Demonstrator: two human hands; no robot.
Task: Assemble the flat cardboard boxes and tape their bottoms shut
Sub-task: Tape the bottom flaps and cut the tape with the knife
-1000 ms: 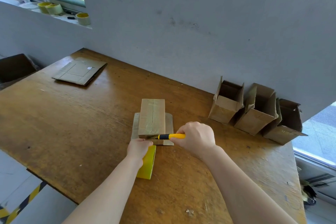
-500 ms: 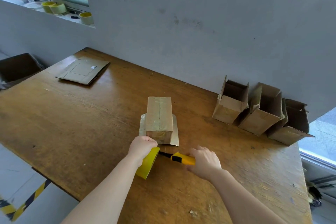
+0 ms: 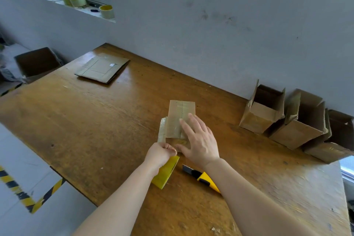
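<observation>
Mid-frame: right hand [image 3: 201, 142] flat, fingers spread on taped box [image 3: 177, 119] | left hand [image 3: 162, 155] grips yellow tape roll [image 3: 165, 174] | knife [image 3: 202, 178] beside it.

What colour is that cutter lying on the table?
The cutter is yellow and black, clearest in the head view.

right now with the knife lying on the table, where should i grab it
Probably by its yellow handle: take the knife from above with the right hand. It lies flat, with its dark blade end toward the tape, so a grip on the handle keeps fingers off that end.
</observation>
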